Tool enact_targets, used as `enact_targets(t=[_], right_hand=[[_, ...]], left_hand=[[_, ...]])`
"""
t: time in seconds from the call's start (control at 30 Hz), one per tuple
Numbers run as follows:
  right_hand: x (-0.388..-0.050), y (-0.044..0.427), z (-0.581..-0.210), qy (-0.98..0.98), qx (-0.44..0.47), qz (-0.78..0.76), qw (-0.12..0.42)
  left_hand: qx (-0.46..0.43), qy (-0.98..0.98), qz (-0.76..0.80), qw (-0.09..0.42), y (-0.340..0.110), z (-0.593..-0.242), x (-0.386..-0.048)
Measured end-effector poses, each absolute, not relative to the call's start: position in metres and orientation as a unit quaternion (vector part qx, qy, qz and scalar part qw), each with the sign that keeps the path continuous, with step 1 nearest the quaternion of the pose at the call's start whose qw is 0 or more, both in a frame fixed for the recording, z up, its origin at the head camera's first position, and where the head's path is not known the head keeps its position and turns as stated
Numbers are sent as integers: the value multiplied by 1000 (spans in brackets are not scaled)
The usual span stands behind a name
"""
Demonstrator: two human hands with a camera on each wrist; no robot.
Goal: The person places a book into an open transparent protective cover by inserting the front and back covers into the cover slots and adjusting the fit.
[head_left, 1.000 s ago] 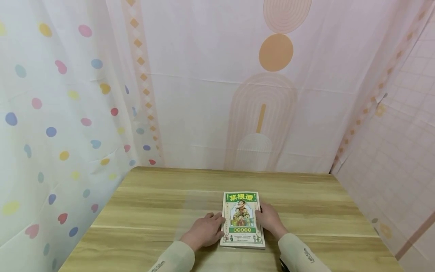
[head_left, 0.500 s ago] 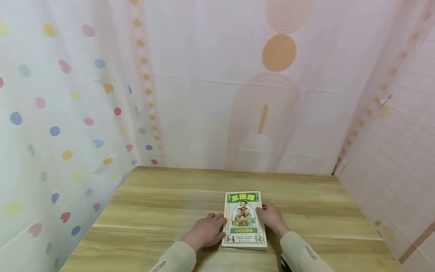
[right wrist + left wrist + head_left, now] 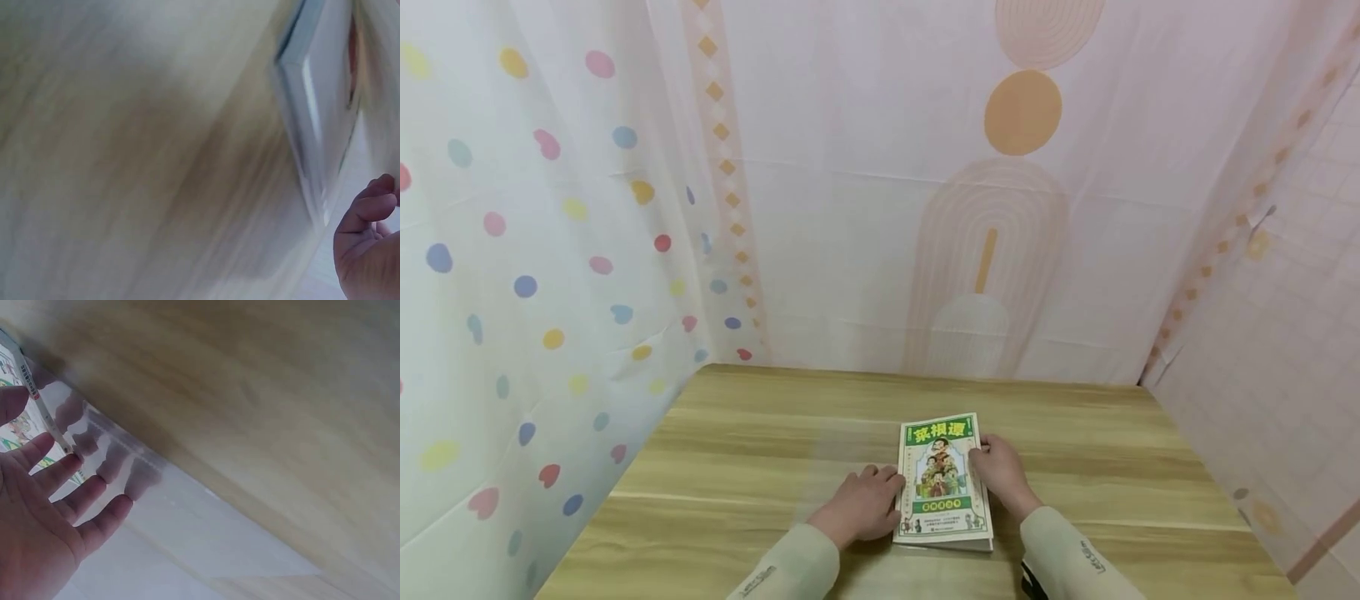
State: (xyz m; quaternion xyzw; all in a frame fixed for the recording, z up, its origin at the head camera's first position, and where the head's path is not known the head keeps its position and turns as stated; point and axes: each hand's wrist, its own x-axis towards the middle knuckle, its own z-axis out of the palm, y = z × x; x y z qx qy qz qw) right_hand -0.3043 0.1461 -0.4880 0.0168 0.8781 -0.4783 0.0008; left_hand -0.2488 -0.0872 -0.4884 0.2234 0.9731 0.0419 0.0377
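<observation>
A: What takes up the most room?
B: Patterned curtains (image 3: 827,258) at the back and sides, then the wood-grain table (image 3: 745,417). A glossy clear sheet (image 3: 194,531) lies on that.
A: And the book (image 3: 942,487)?
B: Face up on the table between the two hands, its front cover lifted at the right so a gap shows along the near edge.
A: The left grip (image 3: 867,504)?
B: Fingers loosely extended, touching the printed spine without curling round it.
A: The right grip (image 3: 1003,477)?
B: Pinching the lifted cover's right edge, as far as I can make out.
A: Why unsure?
B: From the head view the cover hides some fingertips, and the right wrist view crops that hand and blurs the pages. The left wrist view catches only a strip of book.
A: Anything smaller?
B: A dark object (image 3: 1032,582) beside the right sleeve (image 3: 1072,557), cut off below; I can't identify it.
</observation>
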Motion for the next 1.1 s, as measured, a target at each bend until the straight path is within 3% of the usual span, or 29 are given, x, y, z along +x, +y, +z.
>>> enact_targets(t=[0.3,0.77,0.93,1.1], right_hand=[[-299,144,-480,868,25,-494,-55],[-297,118,-469,787,0,-613,-66],[-299,113,-464,770,-24,-635,-65],[-299,109,-461,770,-71,-632,-56]], left_hand=[[239,971,26,-6,-77,-489,-257],[236,966,100,-41,-75,-486,-261],[240,947,214,7,-70,-478,-267],[185,901,383,83,-66,-466,-269]])
